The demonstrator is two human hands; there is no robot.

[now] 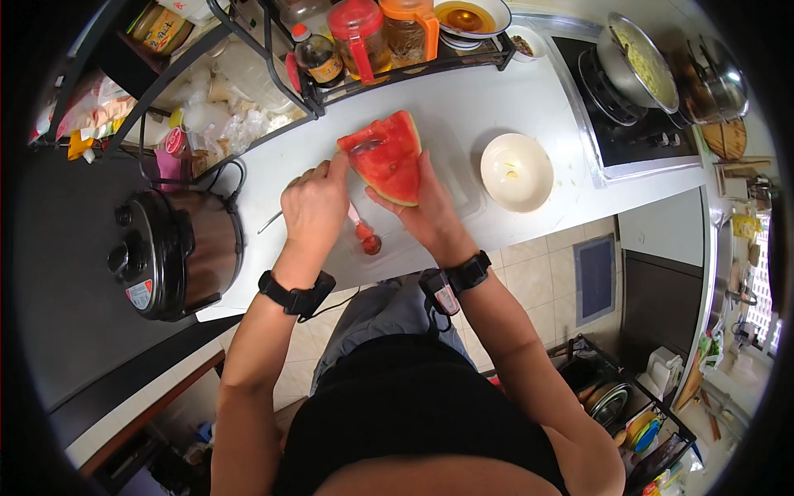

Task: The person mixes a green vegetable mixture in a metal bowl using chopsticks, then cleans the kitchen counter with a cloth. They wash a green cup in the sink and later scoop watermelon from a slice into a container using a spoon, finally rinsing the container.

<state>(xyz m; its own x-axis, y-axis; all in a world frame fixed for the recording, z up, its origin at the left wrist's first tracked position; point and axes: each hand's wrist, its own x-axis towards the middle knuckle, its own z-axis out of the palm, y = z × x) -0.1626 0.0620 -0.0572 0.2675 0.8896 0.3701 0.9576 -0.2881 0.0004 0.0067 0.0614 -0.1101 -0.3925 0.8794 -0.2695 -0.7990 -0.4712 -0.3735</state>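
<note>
My left hand (316, 201) grips a metal spoon (366, 147), whose bowl rests against the red flesh of a cut watermelon wedge (397, 158). The spoon's thin handle sticks out to the left behind that hand. My right hand (434, 208) supports the wedge from below and along its right rind, tilting the cut face up. Beneath both hands lies a scoop with a pink handle (367, 239), with red melon flesh on it. A clear plastic container (468, 201), partly hidden by my right hand, sits under the wedge. To its right stands a cream bowl (517, 173) holding small pale bits.
An electric pressure cooker (208, 248) stands at the left of the white countertop (471, 105). Along the back, a black rack (409, 77) carries a sauce bottle (317, 56), lidded pitchers (356, 37) and a dish of amber liquid (468, 17). A steel pan (642, 65) sits on the cooktop (645, 146) at right.
</note>
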